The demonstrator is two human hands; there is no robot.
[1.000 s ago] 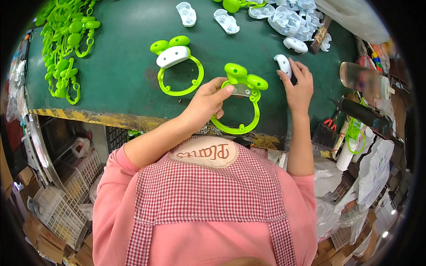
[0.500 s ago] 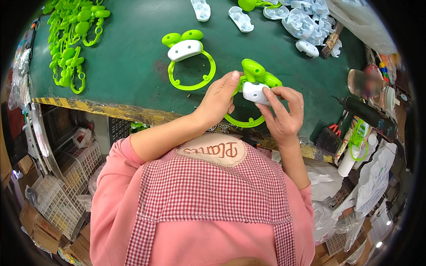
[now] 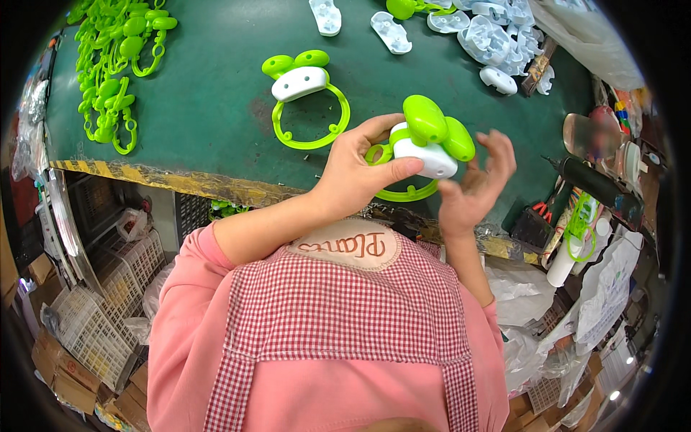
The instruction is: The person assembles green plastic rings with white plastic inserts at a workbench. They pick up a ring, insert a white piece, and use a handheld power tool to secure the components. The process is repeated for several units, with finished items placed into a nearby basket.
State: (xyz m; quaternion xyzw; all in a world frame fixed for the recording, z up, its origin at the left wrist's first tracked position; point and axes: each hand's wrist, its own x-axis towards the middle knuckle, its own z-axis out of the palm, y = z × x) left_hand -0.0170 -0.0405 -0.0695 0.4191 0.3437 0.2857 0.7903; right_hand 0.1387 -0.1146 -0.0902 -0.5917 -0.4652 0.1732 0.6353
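Observation:
My left hand (image 3: 360,162) is closed around a green plastic ring piece (image 3: 425,121) with two rounded lobes and a white shell across its middle. The thumb presses on the front of the white shell (image 3: 434,160), while the ring hangs below. Close to the right side of that piece, my right hand (image 3: 479,176) has its fingers spread apart and holds nothing. A similar green ring (image 3: 311,142) with a white cover (image 3: 299,83) and two lobes lies on the green work table, left of my hands.
Linked green parts (image 3: 108,79) are heaped at the table's left. Pale shell halves (image 3: 497,39) pile up at the far right, with loose ones (image 3: 391,32) nearby. A black power screwdriver (image 3: 601,181) sits at the right edge. Striped tape (image 3: 180,178) lines the near edge.
The held piece has turned, its lobes now showing their rounded faces, and the white shell looks larger. My right hand has let go and opened; my left thumb has come onto the shell.

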